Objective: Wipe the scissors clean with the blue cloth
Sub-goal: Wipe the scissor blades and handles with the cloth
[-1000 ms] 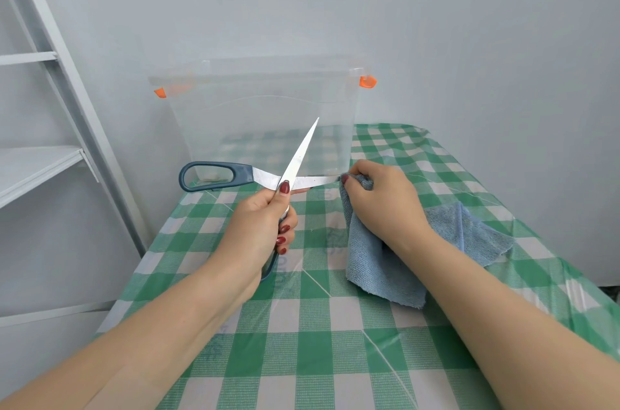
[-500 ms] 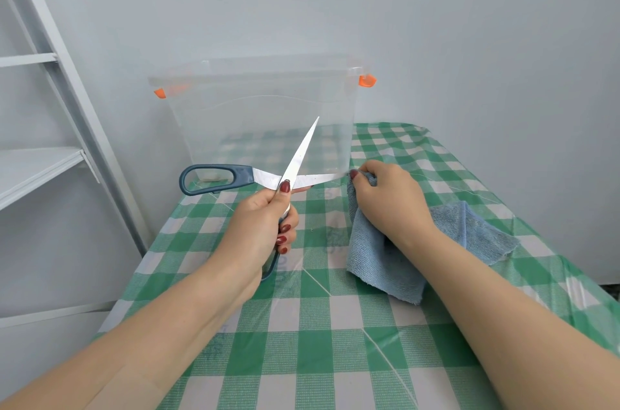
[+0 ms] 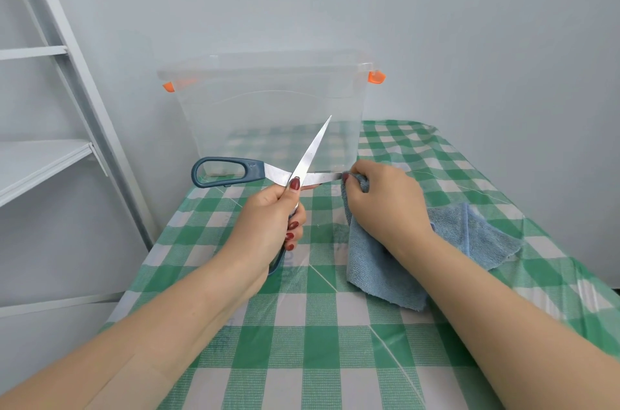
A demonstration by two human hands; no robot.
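Note:
The scissors [image 3: 278, 171] have steel blades spread wide apart and dark blue handles. My left hand [image 3: 268, 225] grips one handle, thumb near the pivot, holding them above the table. One blade points up and away; the other lies level toward the right. My right hand [image 3: 385, 201] pinches the blue cloth [image 3: 379, 268] around the tip of that level blade. The rest of the cloth hangs down onto the table under my right wrist.
A clear plastic storage box [image 3: 335, 100] with orange clips stands just behind the scissors. The table [image 3: 302, 342] wears a green and white checked cover. A white metal shelf rack [image 3: 67, 74] stands at the left, close to the table's edge. A wall runs along the right.
My right hand slid the cloth out along the level blade toward its tip, then came back slightly inward. The left hand and scissors stayed put.

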